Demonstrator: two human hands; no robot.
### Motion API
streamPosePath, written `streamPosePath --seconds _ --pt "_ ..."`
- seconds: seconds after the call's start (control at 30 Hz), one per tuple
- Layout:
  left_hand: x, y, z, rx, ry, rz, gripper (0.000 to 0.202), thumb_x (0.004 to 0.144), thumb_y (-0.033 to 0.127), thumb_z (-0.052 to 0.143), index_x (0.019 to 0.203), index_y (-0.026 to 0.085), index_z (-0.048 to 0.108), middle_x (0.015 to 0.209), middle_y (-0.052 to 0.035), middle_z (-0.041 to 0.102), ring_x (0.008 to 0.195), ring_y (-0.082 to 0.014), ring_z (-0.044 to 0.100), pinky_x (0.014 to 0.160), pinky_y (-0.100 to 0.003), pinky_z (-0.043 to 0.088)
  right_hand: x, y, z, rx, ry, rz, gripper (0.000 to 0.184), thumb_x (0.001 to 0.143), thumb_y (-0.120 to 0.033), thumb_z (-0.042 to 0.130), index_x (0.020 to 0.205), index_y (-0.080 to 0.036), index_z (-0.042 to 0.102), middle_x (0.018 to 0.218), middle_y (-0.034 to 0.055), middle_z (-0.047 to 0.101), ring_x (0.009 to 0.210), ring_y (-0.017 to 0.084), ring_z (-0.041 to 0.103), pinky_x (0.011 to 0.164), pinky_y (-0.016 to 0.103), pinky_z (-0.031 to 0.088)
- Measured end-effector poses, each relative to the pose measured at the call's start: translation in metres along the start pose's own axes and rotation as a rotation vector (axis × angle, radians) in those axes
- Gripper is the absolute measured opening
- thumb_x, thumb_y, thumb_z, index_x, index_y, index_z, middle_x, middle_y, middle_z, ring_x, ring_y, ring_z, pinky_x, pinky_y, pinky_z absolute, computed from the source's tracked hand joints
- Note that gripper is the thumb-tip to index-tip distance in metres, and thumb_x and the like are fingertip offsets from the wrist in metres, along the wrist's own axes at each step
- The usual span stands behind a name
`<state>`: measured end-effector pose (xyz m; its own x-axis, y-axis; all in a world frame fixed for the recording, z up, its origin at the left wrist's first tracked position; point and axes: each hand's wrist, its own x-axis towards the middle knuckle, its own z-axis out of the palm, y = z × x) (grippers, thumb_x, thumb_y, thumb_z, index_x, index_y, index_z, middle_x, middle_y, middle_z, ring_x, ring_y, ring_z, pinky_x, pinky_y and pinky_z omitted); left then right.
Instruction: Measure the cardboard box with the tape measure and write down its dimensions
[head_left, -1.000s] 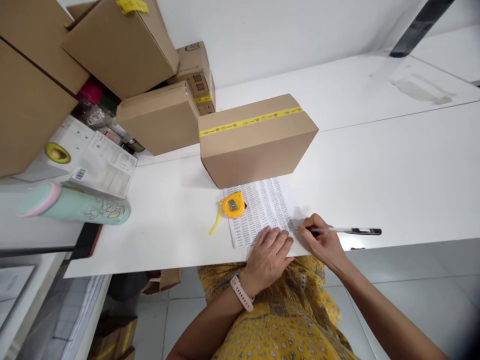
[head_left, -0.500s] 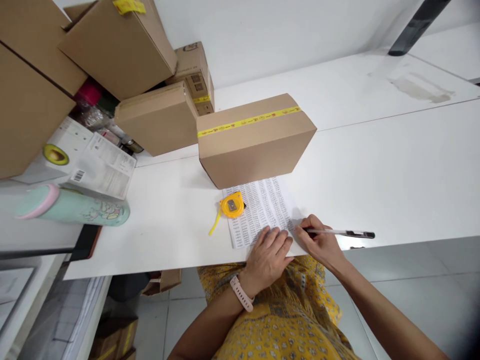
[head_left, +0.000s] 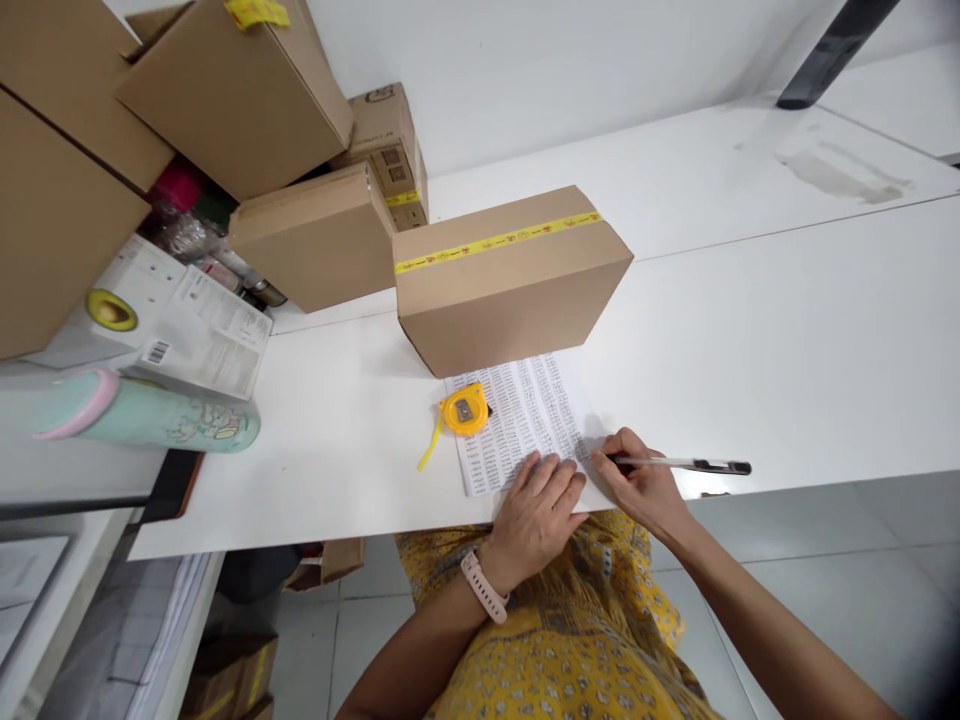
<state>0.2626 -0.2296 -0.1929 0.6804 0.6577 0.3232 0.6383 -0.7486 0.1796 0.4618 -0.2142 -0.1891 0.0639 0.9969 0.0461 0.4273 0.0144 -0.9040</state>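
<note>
My right hand (head_left: 641, 485) grips a pen (head_left: 694, 464) at the right edge of a sheet of paper (head_left: 517, 410) covered in columns of small writing. The pen tip is hidden by my fingers. Flat across the sheet's lower edge lies my left hand (head_left: 536, 520), fingers stretched out and holding nothing. A yellow tape measure (head_left: 465, 409) rests on the left part of the paper, with a short end of its tape pulled out. Behind the sheet stands a closed cardboard box (head_left: 510, 290) with yellow printed tape along its top; it touches or covers the paper's far edge.
More cardboard boxes (head_left: 240, 95) are piled at the back left. Below them are a white printed box (head_left: 202, 320) and a mint-green bottle (head_left: 180, 412) lying on its side. A dark post (head_left: 832, 55) rises from the white table (head_left: 765, 330) at the far right.
</note>
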Motion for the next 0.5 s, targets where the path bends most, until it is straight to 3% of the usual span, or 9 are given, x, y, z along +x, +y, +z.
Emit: streamPosePath --seconds 0.5 --pt "0.0003 0.0002 -0.0016 -0.001 0.004 0.003 0.043 0.105 0.04 0.047 0.135 0.011 0.057 0.138 -0.0124 0.064 0.134 -0.0257 0.055 0.122 -0.046 0.035 0.0 0.0013 0.0 0.039 -0.014 -0.002 0.025 0.094 -0.035 0.059 0.075 -0.025 0.046 0.063 -0.0033 0.044 0.054 0.013 0.039 0.048 0.028 0.031"
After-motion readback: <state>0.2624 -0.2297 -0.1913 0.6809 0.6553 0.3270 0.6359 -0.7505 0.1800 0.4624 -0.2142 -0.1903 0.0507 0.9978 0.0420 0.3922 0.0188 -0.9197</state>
